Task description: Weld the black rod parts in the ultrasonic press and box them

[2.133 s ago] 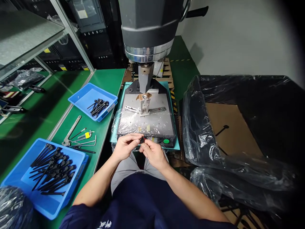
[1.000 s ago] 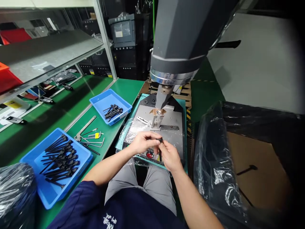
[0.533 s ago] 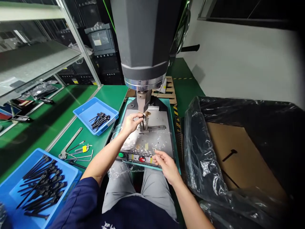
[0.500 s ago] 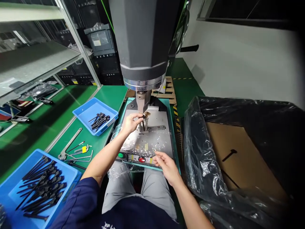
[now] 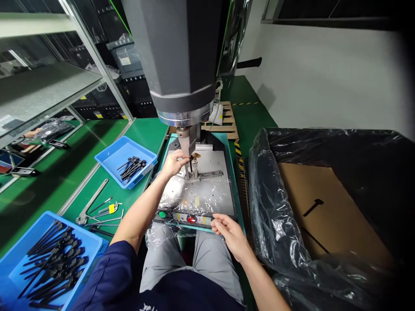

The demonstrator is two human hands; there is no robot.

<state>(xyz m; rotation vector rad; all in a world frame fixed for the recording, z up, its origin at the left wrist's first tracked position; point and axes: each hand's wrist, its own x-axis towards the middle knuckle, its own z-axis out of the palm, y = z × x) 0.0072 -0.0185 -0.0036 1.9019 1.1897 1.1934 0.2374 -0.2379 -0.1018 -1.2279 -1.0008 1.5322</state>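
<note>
Between the fingertips of my left hand (image 5: 175, 163) is a black rod-shaped part with a wider head (image 5: 191, 164), held upright at the metal fixture (image 5: 195, 168). The tool head (image 5: 185, 140) of a big grey press (image 5: 177, 56) stands just above those fingers. My right hand (image 5: 231, 233) is by the front right edge of the machine base, near the red button (image 5: 191, 219); its fingers are curled together, and whether anything is in them is hidden. A green button (image 5: 162, 214) is at the left of the same front panel.
Similar black parts lie in a small blue tray (image 5: 106, 157) and a larger blue bin (image 5: 13, 268). Hex keys (image 5: 105, 211) and a wrench (image 5: 97, 196) lie between them. At right, a plastic-lined box (image 5: 264, 207) holds cardboard and a few black parts.
The view has shifted slightly. My left hand stays at the fixture with the black part, and my right hand remains by the base's front edge, slightly lower in view.
</note>
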